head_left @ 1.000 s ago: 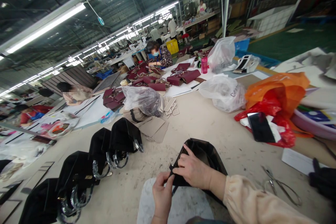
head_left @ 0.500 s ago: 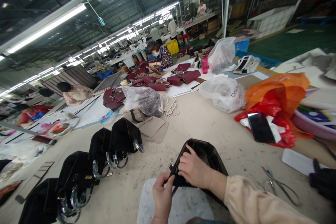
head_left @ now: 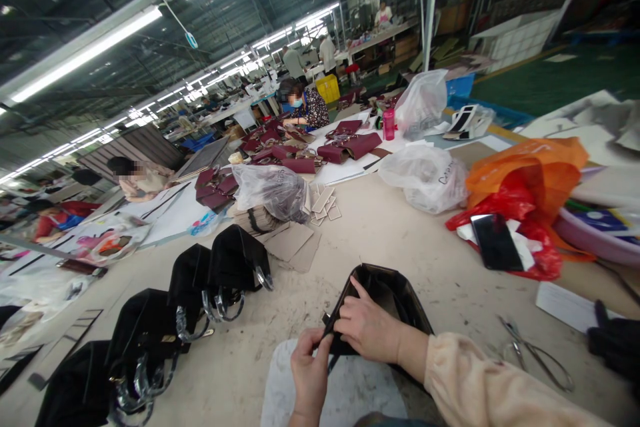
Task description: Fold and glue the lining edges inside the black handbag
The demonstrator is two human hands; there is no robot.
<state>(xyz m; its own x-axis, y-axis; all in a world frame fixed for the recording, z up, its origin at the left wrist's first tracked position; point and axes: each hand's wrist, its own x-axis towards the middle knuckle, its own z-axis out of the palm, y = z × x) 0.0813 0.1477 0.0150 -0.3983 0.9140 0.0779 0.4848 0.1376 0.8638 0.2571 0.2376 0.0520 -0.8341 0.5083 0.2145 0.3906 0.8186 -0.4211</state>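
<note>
Our left hand pinches the left edge of the black bag; our right hand lies along its rim, index finger extended, and we cannot tell whether it grips. The bag is before us at the counter, scissors to its right, four other bags leftward.

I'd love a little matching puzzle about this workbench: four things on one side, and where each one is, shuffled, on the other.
Things:
1. open black bag
2. phone
3. pink bottle
4. row of black bags

Places:
A. upright next to a see-through plastic bag
B. on the table to the left of the hands
C. touched by both the left hand and the right hand
D. lying over red plastic

Pairs: 1-C, 2-D, 3-A, 4-B
</note>
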